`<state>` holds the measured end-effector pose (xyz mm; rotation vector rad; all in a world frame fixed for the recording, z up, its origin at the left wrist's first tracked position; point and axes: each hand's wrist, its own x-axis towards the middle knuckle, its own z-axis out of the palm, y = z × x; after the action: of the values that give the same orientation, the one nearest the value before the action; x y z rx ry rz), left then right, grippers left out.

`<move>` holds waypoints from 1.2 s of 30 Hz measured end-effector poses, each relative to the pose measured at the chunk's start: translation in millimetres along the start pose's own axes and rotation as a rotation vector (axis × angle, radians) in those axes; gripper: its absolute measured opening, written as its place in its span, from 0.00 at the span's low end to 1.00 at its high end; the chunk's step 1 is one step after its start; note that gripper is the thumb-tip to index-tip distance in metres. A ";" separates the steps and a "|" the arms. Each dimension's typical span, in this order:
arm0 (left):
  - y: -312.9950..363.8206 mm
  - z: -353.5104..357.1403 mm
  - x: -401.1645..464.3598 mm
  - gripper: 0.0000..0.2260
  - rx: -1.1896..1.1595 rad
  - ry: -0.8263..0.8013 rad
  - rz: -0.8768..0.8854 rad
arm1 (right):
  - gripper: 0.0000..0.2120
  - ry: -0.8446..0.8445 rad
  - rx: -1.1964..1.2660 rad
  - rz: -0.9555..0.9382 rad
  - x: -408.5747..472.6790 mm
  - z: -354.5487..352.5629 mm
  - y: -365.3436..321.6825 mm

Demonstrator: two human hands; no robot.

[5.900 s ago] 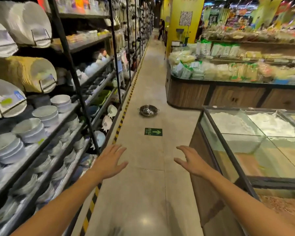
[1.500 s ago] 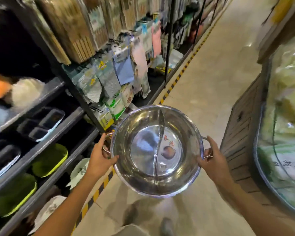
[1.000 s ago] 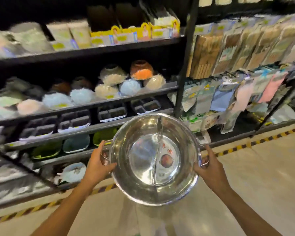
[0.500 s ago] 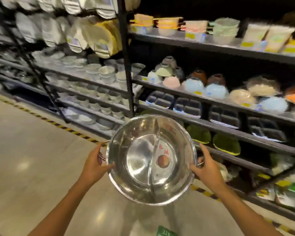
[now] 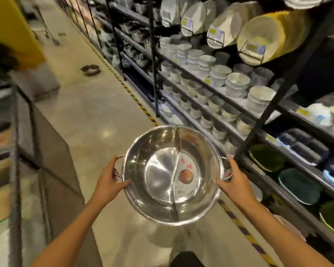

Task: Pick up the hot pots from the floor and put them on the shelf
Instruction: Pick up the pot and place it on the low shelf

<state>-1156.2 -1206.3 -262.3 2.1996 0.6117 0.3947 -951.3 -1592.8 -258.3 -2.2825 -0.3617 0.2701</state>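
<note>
View swung down aisle; both hands still gripping pot handles.

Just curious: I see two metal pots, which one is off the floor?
The divided pot, gripped by both handles; the smaller-looking pot sits on the aisle floor.

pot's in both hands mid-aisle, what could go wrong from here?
The divided pot is held only at its side handles by the left hand and right hand; a slip could drop it. Stacked bowls crowd the shelf, so placing it risks knocking them. Another pot sits on the floor, a trip hazard.
</note>
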 end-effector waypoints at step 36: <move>-313.2 -259.0 633.8 0.41 0.022 0.259 -0.414 | 0.40 -0.339 -0.040 -0.345 707.7 437.7 -428.2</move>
<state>-840.6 -523.3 -291.8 1.9879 1.1901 0.4551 -495.9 -775.6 -285.8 -2.1635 -0.9301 0.4747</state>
